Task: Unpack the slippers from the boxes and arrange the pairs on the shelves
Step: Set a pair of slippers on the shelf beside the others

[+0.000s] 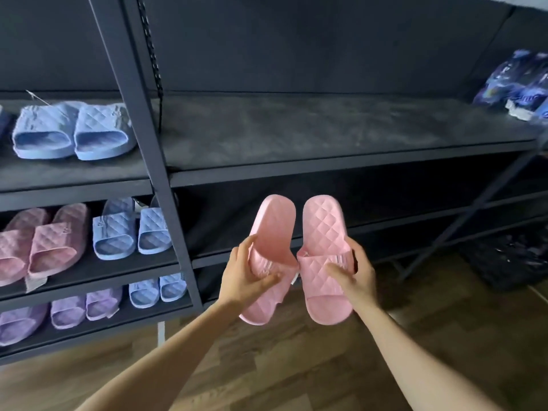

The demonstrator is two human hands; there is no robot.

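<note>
Slippers up front: one pink quilted foam slipper point(274, 229) rides in the left hand point(246, 274), thumb hooked over the edge of the footbed, fingers curled round the ribbed strap just below it. A matching pink slipper point(321, 229) sits in the right hand point(353, 271), thumb laid flat across the quilted strap, fingers wrapped round the outer edge. Both are held in the air, heels rising above the fingertips, toes hanging below the palms, and the two straps appear to touch in the gap between the thumbs.

Beyond the fingertips and higher stands the dark grey metal shelf point(296, 132), its dusty board well apart from both hands. Far out past the left hand's knuckles, a light blue quilted pair point(74, 132) sits on the upper board. One level down are a dusty pink pair point(44, 241) and another blue pair point(130, 229). Lower again, level with the left wrist, come a lilac pair point(86, 307) and a small blue pair point(157, 287). High off to the right of the right hand lie shiny blue plastic packets point(516, 81). Under both forearms runs the brown wooden floor point(267, 366).
</note>
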